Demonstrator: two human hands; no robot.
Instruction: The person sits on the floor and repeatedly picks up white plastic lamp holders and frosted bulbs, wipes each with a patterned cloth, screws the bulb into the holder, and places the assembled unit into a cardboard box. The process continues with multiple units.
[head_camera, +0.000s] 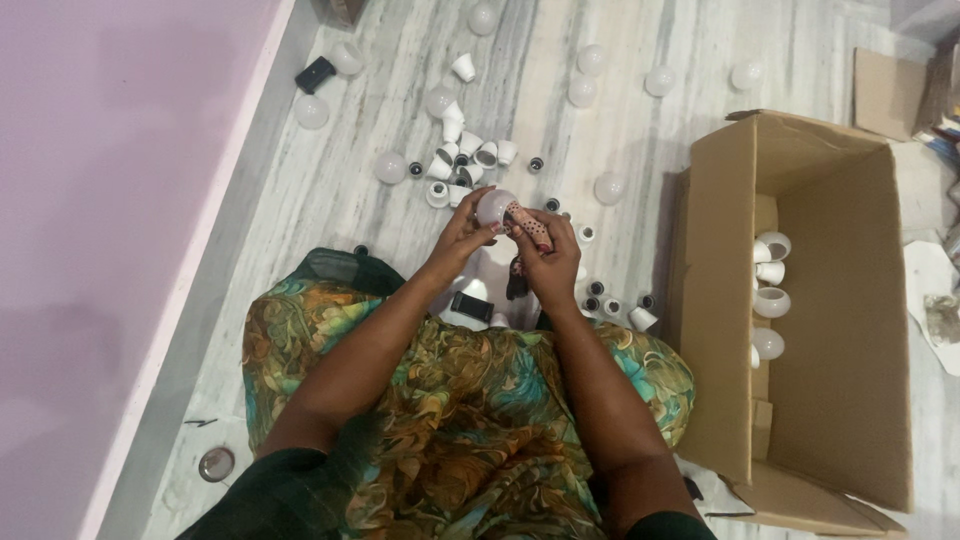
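Observation:
Both of my hands meet over a white round bulb dome (493, 206) held above the floor in front of my lap. My left hand (461, 240) grips the dome from the left. My right hand (549, 255) presses against it from the right, with a dotted pinkish cover on one finger (528, 224). A dark small device (471, 306) lies on the floor just below my hands.
Several white bulb domes (390, 167) and white plastic bases (470, 150) are scattered on the marble floor ahead. A large open cardboard box (720, 300) at the right holds a few bulbs (771, 300). A pink wall (100, 200) runs along the left. A round metal lid (216, 463) lies near my left knee.

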